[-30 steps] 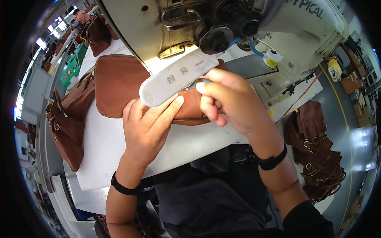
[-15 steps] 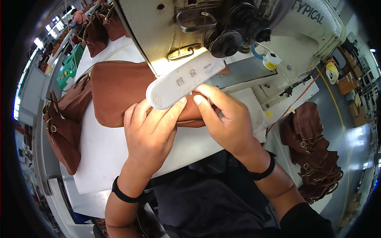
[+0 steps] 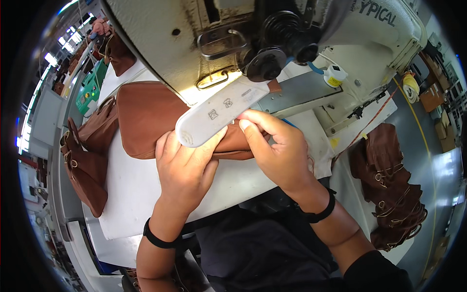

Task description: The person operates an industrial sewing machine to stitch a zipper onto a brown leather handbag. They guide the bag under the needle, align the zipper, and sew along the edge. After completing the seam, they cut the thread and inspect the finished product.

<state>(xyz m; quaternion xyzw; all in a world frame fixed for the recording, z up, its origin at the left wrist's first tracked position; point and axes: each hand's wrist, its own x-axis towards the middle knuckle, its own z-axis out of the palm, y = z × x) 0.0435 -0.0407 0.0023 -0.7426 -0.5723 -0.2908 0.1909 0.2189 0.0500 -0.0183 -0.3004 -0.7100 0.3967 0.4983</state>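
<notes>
A brown leather bag (image 3: 151, 119) lies under the head of a sewing machine (image 3: 170, 44). My left hand (image 3: 187, 170) rests on the bag's near side with its fingers stretched out, partly beneath a long white rounded machine guard (image 3: 204, 124). Just to the right, my right hand (image 3: 284, 153) pinches the bag's near right part between thumb and forefinger. The guard and my fingers hide the needle area and the exact spot of the pinch.
More brown bags with metal rings stand on the left of the white table (image 3: 138, 204); one of them (image 3: 85, 177) is nearest. A heap of brown bags (image 3: 389, 185) lies on the right. A small white bottle (image 3: 334, 75) sits on the machine bed. Someone in pink (image 3: 100, 27) is far off.
The view has shifted slightly, so the machine head appears farther left. Both hands keep nearly the same hold and place on the bag.
</notes>
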